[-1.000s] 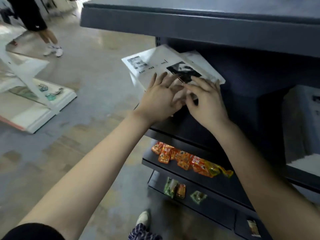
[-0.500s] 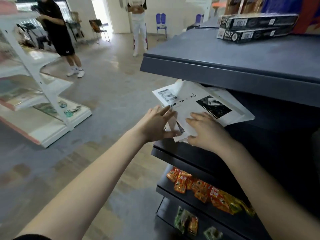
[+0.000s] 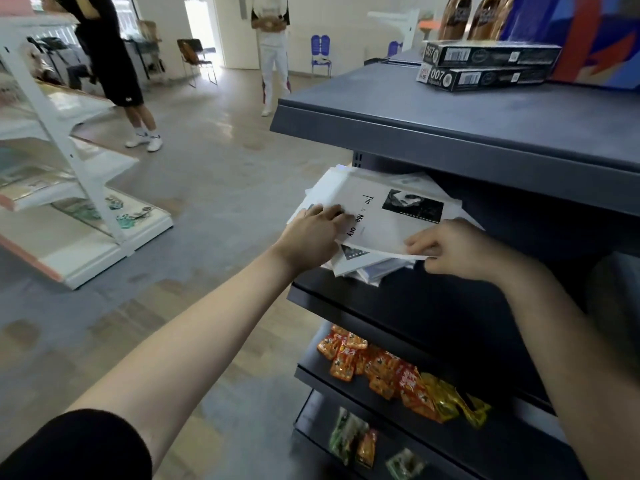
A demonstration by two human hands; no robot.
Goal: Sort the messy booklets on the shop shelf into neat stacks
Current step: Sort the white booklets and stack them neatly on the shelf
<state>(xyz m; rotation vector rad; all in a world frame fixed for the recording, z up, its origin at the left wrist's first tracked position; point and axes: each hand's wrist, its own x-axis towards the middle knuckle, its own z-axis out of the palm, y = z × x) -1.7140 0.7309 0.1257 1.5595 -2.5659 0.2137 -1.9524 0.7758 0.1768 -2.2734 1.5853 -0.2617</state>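
A loose pile of white booklets (image 3: pixel 363 263) lies on the dark shelf (image 3: pixel 346 299), jutting over its left end. The top booklet (image 3: pixel 391 223) has black lettering and a dark photo on its cover. My left hand (image 3: pixel 311 233) lies on the pile's left side, fingers on the top cover. My right hand (image 3: pixel 453 247) pinches the top booklet's near right corner, which is lifted off the ones below. The pile's far end is hidden under the upper shelf (image 3: pixel 450 147).
Two black boxes (image 3: pixel 485 67) sit on the upper shelf. Orange and yellow snack packets (image 3: pixel 391 375) fill the shelf below, green packets (image 3: pixel 349 434) lower still. A white shelving unit (image 3: pixel 69 188) stands left. Two people (image 3: pixel 110 64) stand on the open floor.
The view has tilted up and shifted. My hands have moved apart: the left slid to the pile's left side, the right went to the near right corner and took hold of the top booklet.
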